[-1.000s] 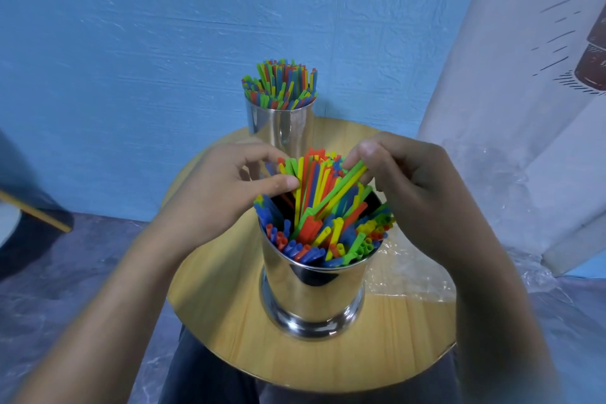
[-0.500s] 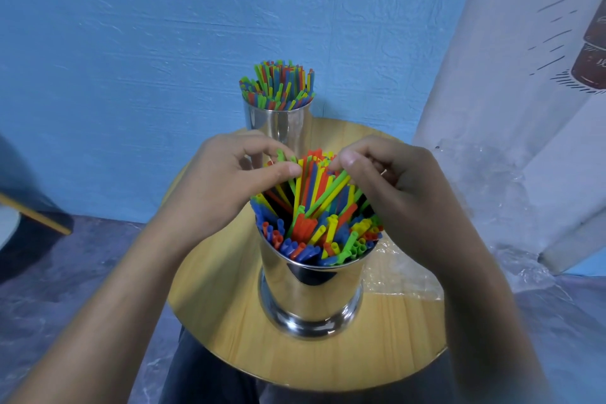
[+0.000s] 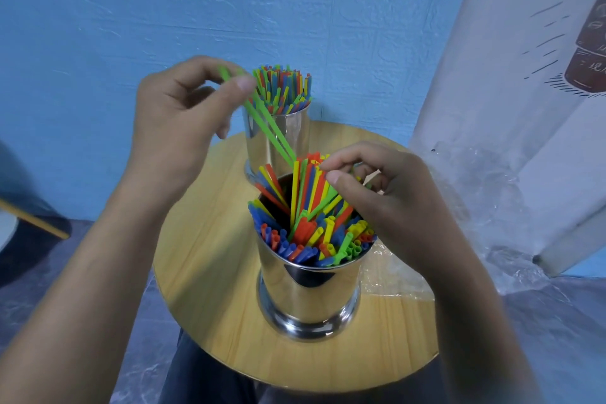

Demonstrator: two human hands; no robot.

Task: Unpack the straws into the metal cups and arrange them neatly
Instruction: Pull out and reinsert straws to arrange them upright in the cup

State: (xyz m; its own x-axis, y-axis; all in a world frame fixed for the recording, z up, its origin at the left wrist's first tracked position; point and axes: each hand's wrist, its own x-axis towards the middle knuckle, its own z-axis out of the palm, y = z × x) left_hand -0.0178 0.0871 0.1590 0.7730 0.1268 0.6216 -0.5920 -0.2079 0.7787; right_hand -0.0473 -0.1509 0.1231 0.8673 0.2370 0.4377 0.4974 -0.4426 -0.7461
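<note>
Left grip [image 3: 178, 121] raised far-left, pinching two green straws [image 3: 269, 128] slanting into the near cup [image 3: 308, 292]; right grip [image 3: 393, 200] curled, pinching the upright straws [image 3: 306, 193] there

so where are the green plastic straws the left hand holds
Head view, left of centre: the green plastic straws slant from the left hand down to the near shiny metal cup, crossing in front of the far metal cup.

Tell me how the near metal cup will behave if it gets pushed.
Pushed high, the near metal cup probably tips: it is tall and narrow. Its flared base likely resists light nudges. Pushed low, polished steel may slide on the smooth wooden table.
</note>
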